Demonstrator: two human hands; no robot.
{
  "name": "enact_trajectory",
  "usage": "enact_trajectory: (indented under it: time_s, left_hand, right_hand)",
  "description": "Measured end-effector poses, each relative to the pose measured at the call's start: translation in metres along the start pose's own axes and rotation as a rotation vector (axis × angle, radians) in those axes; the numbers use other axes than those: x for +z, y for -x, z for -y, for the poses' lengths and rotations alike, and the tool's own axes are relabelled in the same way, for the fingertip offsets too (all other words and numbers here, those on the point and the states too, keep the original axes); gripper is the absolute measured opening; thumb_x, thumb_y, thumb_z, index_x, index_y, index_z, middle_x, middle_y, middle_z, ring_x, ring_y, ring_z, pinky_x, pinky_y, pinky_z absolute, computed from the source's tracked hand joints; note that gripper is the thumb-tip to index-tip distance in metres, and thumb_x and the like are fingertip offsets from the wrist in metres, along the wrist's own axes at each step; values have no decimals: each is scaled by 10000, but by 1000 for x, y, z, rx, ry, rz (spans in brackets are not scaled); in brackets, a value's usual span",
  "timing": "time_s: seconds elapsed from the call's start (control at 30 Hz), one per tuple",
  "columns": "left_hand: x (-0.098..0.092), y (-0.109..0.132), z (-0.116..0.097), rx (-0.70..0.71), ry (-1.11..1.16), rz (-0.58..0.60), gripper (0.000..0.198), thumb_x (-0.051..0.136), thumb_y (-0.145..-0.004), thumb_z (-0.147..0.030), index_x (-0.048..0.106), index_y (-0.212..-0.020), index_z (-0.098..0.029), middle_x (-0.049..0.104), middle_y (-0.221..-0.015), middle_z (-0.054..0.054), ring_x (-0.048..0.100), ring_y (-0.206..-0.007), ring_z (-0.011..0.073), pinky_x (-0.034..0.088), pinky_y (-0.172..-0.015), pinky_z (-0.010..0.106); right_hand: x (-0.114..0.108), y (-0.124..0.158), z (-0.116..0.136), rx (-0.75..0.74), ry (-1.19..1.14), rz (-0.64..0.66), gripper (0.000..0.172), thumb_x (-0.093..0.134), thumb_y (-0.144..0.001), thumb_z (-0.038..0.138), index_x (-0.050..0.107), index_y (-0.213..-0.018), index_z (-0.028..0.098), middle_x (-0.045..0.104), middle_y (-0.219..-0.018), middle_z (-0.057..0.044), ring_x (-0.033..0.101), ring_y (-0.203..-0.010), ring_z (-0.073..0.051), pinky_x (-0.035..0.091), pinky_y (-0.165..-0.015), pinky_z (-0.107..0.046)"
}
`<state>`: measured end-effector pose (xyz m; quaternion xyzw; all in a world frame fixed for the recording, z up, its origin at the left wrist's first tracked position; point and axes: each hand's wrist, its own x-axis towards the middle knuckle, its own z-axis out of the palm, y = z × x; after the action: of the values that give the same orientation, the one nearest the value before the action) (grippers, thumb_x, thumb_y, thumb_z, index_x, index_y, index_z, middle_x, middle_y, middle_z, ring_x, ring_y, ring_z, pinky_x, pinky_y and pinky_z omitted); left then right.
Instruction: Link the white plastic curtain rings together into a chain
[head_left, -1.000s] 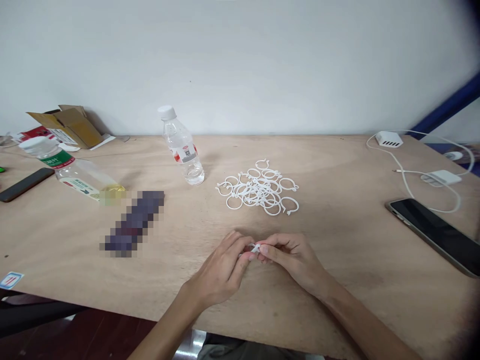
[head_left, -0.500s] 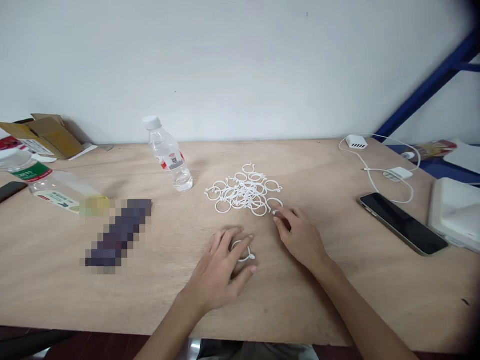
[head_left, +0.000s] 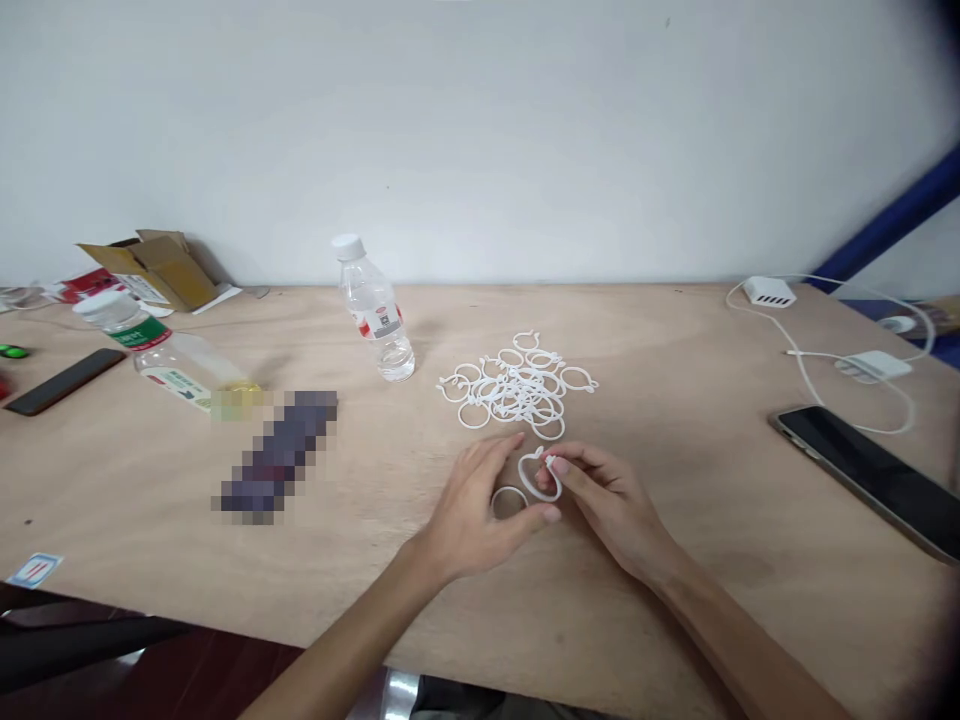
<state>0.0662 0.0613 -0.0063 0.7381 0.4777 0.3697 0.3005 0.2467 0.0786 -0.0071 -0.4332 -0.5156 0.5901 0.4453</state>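
In the head view my right hand pinches a white plastic ring by the clasp at its gap, between thumb and fingertips. This ring is tilted up off the table. Facing it, my left hand is open, thumb and fingers spread on either side of the held ring. A second white ring lies on the table in the curve of the left hand, partly hidden by it. Just beyond both hands is a loose pile of white plastic rings, several of them overlapping.
The wooden table meets a wall behind. Left of the pile stands a water bottle; farther left are a bottle of yellowish liquid, a blurred dark item and a cardboard box. A phone and white charger with cables lie right.
My right hand has drawn a ring from the pile's near edge toward my left hand and lifted it. The left hand has opened wider around the lying ring. The view has shifted left.
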Motion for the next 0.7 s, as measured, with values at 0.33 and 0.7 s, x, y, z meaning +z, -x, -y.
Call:
enact_trajectory:
  time_s: [0.33, 0.7]
  left_hand:
    - [11, -3, 5, 266, -130, -250, 65, 589, -819, -178, 651, -834, -167, 576, -558, -15, 520, -523, 118, 444, -554, 259]
    - [9, -2, 6, 412, -273, -368, 115, 595, -774, -73, 566, -799, -181, 522, -545, -41, 470, -499, 105, 368, -524, 241]
  right_hand:
    - [16, 8, 1, -59, 40, 20, 163, 659, -823, 368, 735, -877, 234, 726, -862, -38, 666, -774, -174, 531, -685, -279]
    - [21, 16, -9, -144, 293, -123, 196, 643, -828, 350, 666, -968, 214, 657, -969, -52, 610, -808, -172, 494, -696, -293]
